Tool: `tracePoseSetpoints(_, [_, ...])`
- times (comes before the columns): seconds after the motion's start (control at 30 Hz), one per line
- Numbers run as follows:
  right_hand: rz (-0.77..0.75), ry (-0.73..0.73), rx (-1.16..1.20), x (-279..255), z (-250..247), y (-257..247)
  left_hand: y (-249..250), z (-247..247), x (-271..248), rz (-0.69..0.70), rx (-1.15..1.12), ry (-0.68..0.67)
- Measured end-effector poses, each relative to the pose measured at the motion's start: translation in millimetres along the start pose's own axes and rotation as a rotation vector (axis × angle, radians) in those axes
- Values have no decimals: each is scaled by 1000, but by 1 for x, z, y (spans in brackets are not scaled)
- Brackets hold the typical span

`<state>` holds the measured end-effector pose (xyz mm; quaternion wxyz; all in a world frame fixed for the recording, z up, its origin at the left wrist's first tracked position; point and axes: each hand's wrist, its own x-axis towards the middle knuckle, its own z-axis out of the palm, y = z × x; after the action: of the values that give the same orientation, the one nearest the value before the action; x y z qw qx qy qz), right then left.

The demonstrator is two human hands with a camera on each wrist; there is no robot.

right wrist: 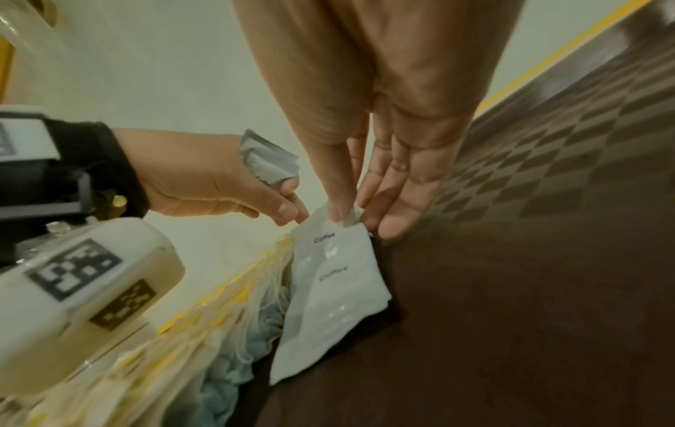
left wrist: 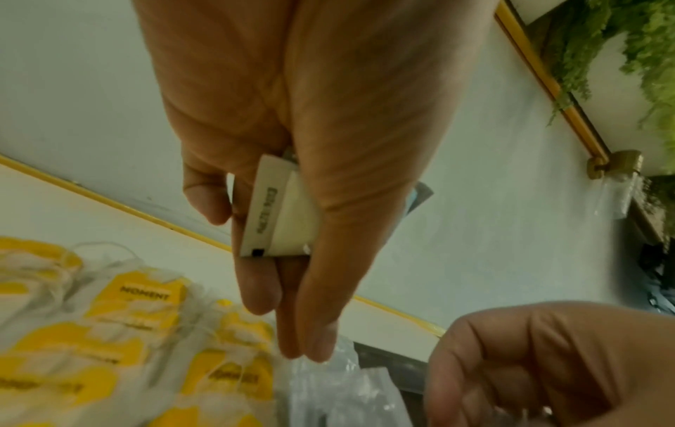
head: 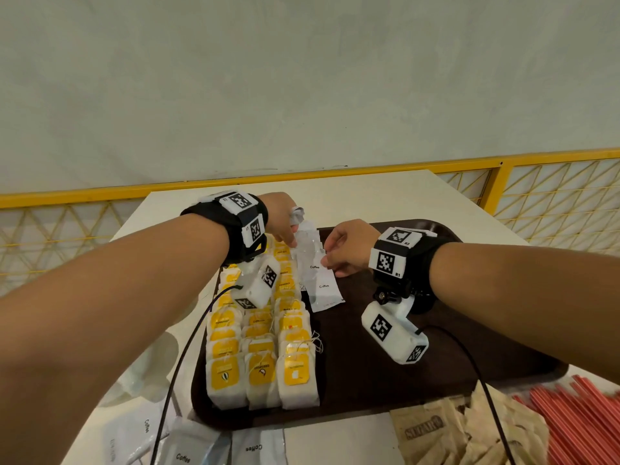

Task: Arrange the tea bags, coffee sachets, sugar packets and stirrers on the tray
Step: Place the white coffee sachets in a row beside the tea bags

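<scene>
Nearest, on the bench (head: 339,441) edge: spare coffee sachets (head: 255,448), white, lying loose and not yet taken up; brown sugar packets (head: 436,427) in a heap beside them; red stirrers (head: 577,407) bundled at the right corner; all three lots off the tray, so that part of the task looks undone.

Next, the dark brown tray (head: 419,374); its left side filled with tea bags (head: 261,367), yellow-labelled, in three overlapping rows running away from the viewer, probably shingled so the labels show and space is saved; the right side of the tray bare.

Further in, beside the tea-bag rows: a fresh column of laid coffee sachets (head: 323,286), overlapped the same way, label up.

Right hand (head: 349,246): thumb and fingertips pinching the far end of the top laid sachet, apparently to square it against the one beneath.

Left hand (head: 285,216): fingers curled round a reserve clutch of held sachets (left wrist: 277,213) folded into the palm, seemingly kept as a supply to deal from; its fingertips extended down to the same laid sachet, likely steadying the other corner.

Beyond: the far bench edge; a yellow-framed lattice rail (head: 553,196); a pale wall (head: 302,78).
</scene>
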<state>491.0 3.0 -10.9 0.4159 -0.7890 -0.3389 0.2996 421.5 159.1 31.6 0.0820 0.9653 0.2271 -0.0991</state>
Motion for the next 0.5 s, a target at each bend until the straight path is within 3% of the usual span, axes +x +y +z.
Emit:
tracePoseSetpoints(0.2, [-5, 2, -17, 0, 1, 1, 14, 6, -1, 27, 171, -37])
tracePoseSetpoints(0.5, [-51, 48, -1, 1, 0, 3, 22, 11, 11, 114, 181, -64])
